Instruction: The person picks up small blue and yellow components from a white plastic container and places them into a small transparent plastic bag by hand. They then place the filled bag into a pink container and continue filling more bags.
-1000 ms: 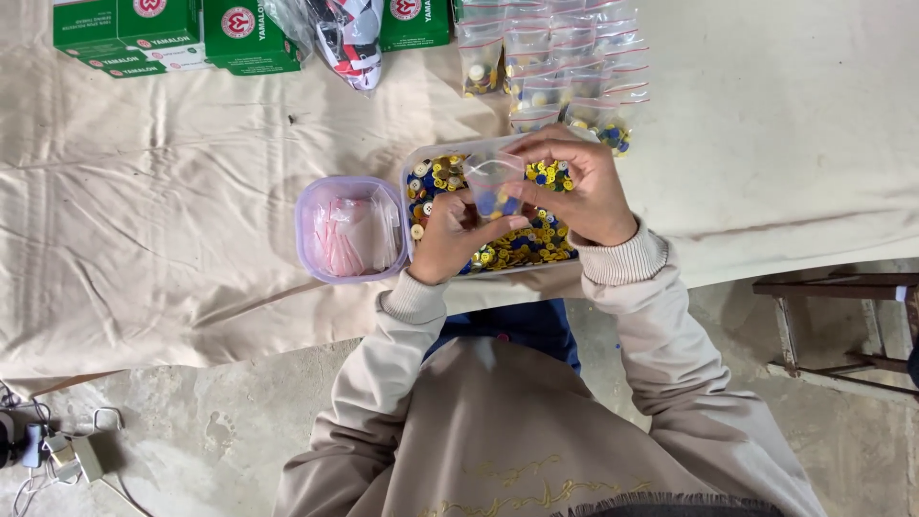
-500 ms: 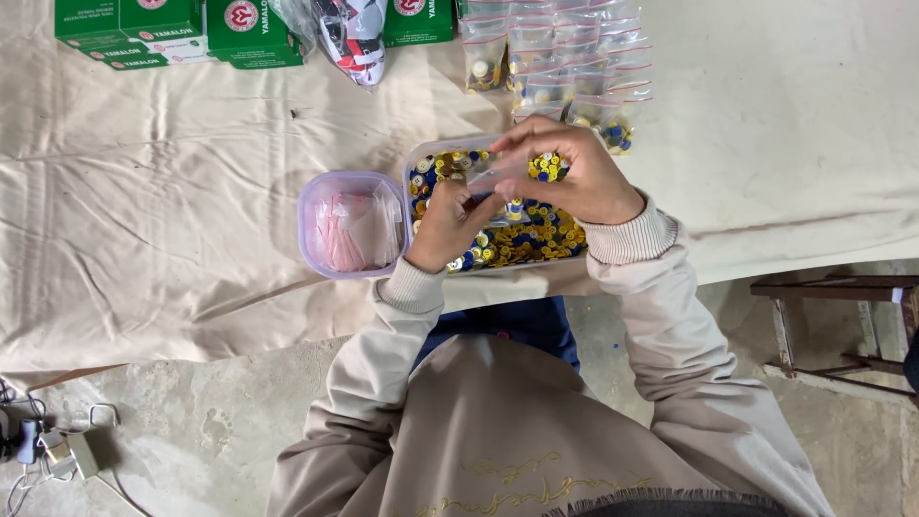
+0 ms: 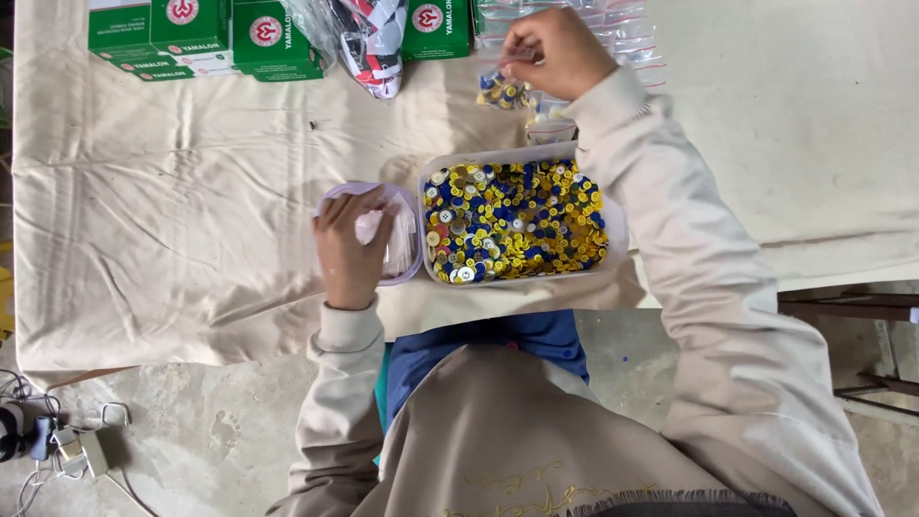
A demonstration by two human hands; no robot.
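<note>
Setting: cream cloth (image 3: 191, 239) spread over a table, seen from above the person's head, with a concrete floor below its near edge.
Left hand: left hand (image 3: 349, 251) lies over the round pale-purple container (image 3: 397, 239), fingers curled down into it; whether they pinch anything inside I cannot tell.
Purple container: sits on the cloth just left of the button tub, nearly touching it; pale pink contents show inside.
Right hand: right hand (image 3: 555, 50) is stretched out to the far side of the table, fingers clenched on the top of a small clear bag of buttons (image 3: 504, 91).
Small bag: holds blue and yellow buttons, hangs or rests just under the right hand, beyond the tub and beside the heap of plastic bags.
Button tub: clear rectangular tub (image 3: 613, 225) in front of the person, filled with mostly yellow and blue buttons (image 3: 517, 220), some white and brown.
Plastic bags: heap of empty clear zip bags (image 3: 632, 29) at the far edge, under and behind the right hand.
Boxes: green cardboard boxes (image 3: 182, 38) in a row along the far edge, left of a crumpled red, white and black packet (image 3: 373, 43).
Floor: cables and a plug (image 3: 57, 445) at lower left; a wooden stool (image 3: 862, 325) at right.
</note>
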